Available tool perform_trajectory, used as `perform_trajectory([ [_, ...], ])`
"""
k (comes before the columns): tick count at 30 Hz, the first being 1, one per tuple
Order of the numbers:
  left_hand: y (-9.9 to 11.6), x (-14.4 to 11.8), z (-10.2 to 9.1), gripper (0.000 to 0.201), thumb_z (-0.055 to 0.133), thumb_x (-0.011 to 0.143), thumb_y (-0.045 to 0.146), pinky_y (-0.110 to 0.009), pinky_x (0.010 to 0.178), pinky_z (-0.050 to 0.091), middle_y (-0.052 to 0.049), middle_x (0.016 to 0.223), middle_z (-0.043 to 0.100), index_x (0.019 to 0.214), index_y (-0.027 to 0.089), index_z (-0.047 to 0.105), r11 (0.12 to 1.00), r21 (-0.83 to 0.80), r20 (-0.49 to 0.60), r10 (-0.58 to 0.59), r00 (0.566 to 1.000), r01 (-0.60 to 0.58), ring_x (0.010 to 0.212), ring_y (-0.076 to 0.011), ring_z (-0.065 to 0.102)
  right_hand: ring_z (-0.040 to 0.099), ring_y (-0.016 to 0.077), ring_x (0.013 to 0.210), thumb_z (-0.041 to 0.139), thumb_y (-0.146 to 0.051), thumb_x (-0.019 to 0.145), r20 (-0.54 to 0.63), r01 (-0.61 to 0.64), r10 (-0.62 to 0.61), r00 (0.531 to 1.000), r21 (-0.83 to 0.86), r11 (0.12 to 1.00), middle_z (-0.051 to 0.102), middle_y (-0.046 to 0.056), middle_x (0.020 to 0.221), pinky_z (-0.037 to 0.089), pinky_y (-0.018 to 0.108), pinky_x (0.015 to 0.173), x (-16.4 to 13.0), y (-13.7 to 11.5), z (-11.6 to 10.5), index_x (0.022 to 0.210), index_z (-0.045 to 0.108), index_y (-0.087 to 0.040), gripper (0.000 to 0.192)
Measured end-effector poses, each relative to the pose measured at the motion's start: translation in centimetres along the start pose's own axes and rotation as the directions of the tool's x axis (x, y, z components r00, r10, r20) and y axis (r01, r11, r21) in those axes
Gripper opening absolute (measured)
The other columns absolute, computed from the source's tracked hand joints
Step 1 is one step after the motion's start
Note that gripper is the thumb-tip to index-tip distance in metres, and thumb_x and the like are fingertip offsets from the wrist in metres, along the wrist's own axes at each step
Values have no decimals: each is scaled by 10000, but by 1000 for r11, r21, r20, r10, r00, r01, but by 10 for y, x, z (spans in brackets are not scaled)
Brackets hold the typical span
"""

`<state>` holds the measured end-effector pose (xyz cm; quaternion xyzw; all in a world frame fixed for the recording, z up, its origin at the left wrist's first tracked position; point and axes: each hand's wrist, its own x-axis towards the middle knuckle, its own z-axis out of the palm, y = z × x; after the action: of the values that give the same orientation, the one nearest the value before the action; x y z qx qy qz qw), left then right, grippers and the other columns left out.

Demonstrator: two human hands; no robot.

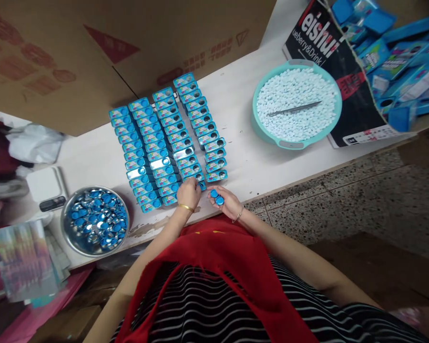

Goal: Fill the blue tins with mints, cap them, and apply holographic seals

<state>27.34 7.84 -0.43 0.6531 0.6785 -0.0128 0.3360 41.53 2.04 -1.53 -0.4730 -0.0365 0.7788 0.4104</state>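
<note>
Rows of small blue tins stand in columns on the white table. My left hand (188, 193), with a gold bangle at the wrist, is over the front tin (200, 186) of the third column. Its fingers are bunched together, and what they pinch is hidden. My right hand (229, 204) is just beside it, palm partly turned up, closed around round blue caps (219, 200); two show. The first two columns (139, 182) have blue caps in their round openings. In the fourth column (216, 164) the openings look dark and uncapped.
A steel bowl of blue caps (96, 221) stands at the left, near a white scale (47, 186). At the right is a teal basin (264, 133) of white pellets with a dark metal tool. Beyond are a cut carton (346, 90) of blue packaging and a large cardboard box (157, 33).
</note>
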Motion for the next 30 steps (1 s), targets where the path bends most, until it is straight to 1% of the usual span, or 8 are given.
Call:
perform_trajectory([
  [4, 10, 13, -4, 228, 509, 872, 340, -342, 778, 460, -114, 977, 705, 973, 198, 655, 943, 331, 137, -79, 987, 29, 951, -267, 654, 509, 67, 554, 790, -457, 663, 14, -26, 26, 1000, -17, 1000, 652, 9, 769, 334, 180, 459, -3, -3, -8, 933, 607, -175, 431],
  [10, 10, 30, -13, 362, 537, 851, 492, -361, 772, 473, -165, 1019, 704, 898, 180, 715, 888, 457, 246, -184, 952, 53, 992, -315, 651, 493, 67, 490, 748, -561, 659, 5, 13, -13, 1000, -100, 995, 638, 6, 698, 294, 178, 409, 5, 0, -8, 891, 595, -164, 485],
  [13, 3, 23, -14, 310, 558, 840, 459, -332, 743, 466, -125, 892, 706, 828, 182, 697, 948, 314, 193, -114, 975, 49, 899, -268, 654, 476, 64, 441, 697, -583, 686, -7, 69, -72, 997, -190, 979, 620, -16, 654, 248, 167, 369, 12, 1, -4, 879, 547, -178, 473],
  [15, -2, 14, -12, 260, 552, 838, 414, -287, 694, 459, -64, 773, 677, 843, 184, 673, 999, 35, 157, -21, 987, 16, 775, -200, 632, 467, 59, 412, 664, -585, 709, 1, 101, -104, 995, -243, 965, 605, -42, 632, 235, 159, 355, 17, 0, 0, 881, 502, -196, 455],
  [17, -5, 5, -8, 191, 566, 806, 340, -249, 666, 456, -14, 725, 640, 872, 182, 649, 960, -277, 143, 75, 987, -33, 693, -146, 591, 454, 54, 382, 641, -584, 727, 11, 119, -120, 993, -284, 952, 568, -77, 603, 235, 154, 347, 22, -1, 6, 876, 460, -214, 438],
  [19, -5, -1, -5, 111, 582, 743, 249, -235, 668, 460, 10, 720, 611, 820, 179, 622, 899, -435, 123, 111, 986, -47, 672, -122, 562, 441, 51, 360, 630, -561, 750, 21, 126, -126, 992, -323, 938, 530, -100, 586, 245, 156, 342, 28, -1, 12, 871, 435, -225, 407],
  [25, 8, 2, -3, 51, 547, 703, 151, -256, 675, 426, 10, 724, 547, 685, 189, 518, 929, -370, 1, 34, 999, -32, 671, -128, 515, 420, 76, 346, 574, -466, 838, -27, 104, -125, 992, -400, 911, 513, -107, 557, 332, 199, 351, 41, -5, 28, 960, 424, -247, 292],
  [30, 11, 18, -14, 14, 523, 801, 190, -255, 647, 415, 2, 704, 584, 795, 201, 530, 976, -216, 17, -35, 999, 38, 677, -149, 562, 425, 71, 353, 552, -627, 801, -63, 100, -132, 989, -374, 922, 500, -84, 530, 264, 186, 339, 43, -22, 27, 864, 476, -221, 418],
])
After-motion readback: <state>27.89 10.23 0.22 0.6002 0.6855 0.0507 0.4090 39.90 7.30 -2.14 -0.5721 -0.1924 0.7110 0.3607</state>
